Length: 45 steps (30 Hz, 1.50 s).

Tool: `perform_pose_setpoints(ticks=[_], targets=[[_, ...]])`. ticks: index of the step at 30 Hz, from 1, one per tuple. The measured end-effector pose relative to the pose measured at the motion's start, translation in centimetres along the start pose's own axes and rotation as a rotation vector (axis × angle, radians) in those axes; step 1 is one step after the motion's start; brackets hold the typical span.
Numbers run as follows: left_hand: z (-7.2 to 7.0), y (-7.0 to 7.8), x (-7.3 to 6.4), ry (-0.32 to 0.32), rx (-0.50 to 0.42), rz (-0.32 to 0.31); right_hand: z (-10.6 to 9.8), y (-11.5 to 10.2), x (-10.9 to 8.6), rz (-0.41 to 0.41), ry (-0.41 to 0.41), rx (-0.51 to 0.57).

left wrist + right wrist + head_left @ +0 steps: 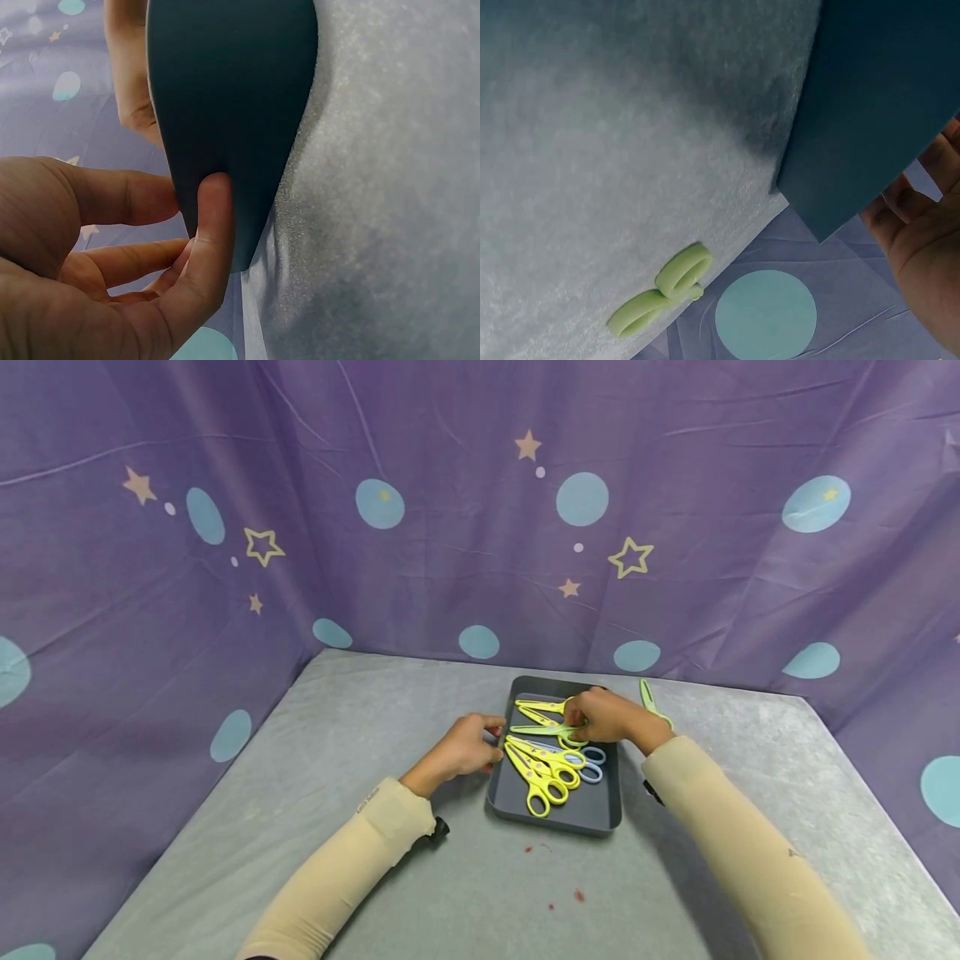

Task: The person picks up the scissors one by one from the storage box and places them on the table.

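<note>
A dark grey tray holds several yellow scissors, blue-handled scissors and light green scissors. My left hand is at the tray's left side; in the left wrist view its thumb and fingers pinch the tray wall. Over the tray's far right part, my right hand has its fingers curled down at the handles of the light green scissors and appears to pinch them. Its fingertips are partly hidden. In the right wrist view the tray wall covers what the fingers touch.
Another pair of light green scissors lies on the grey cloth-covered table, just right of the tray's far corner, partly hidden by the right wrist. A purple patterned curtain stands behind the table. Small red marks show on the cloth.
</note>
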<state>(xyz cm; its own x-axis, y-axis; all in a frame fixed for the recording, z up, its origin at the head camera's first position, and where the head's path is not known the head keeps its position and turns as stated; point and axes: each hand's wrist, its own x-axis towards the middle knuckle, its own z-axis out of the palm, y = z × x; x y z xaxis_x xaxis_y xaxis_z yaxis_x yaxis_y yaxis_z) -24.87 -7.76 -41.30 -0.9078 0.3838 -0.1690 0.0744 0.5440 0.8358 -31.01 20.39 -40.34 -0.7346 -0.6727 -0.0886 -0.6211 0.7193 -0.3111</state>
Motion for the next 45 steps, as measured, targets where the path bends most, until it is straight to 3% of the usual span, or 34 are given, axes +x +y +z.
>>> perform_pose_setpoints(ticks=[4, 11, 24, 32, 45], targets=[[0.0, 0.0, -0.1, -0.002, -0.02, 0.003, 0.1, -0.2, 0.1, 0.006, -0.011, 0.005], [-0.1, -0.1, -0.1, -0.007, -0.017, 0.009, 0.4, -0.4, 0.0, -0.057, 0.001, 0.036], [0.1, -0.4, -0.1, 0.008, -0.022, 0.013, -0.1, -0.8, -0.7, -0.04, 0.021, -0.008], [0.1, -0.3, -0.2, -0.005, -0.034, 0.008, -0.3, -0.1, -2.0, -0.073, 0.19, -0.052], [0.1, -0.1, -0.3, -0.001, -0.022, 0.0, -0.8, 1.5, -4.9, 0.089, 0.389, -0.226]])
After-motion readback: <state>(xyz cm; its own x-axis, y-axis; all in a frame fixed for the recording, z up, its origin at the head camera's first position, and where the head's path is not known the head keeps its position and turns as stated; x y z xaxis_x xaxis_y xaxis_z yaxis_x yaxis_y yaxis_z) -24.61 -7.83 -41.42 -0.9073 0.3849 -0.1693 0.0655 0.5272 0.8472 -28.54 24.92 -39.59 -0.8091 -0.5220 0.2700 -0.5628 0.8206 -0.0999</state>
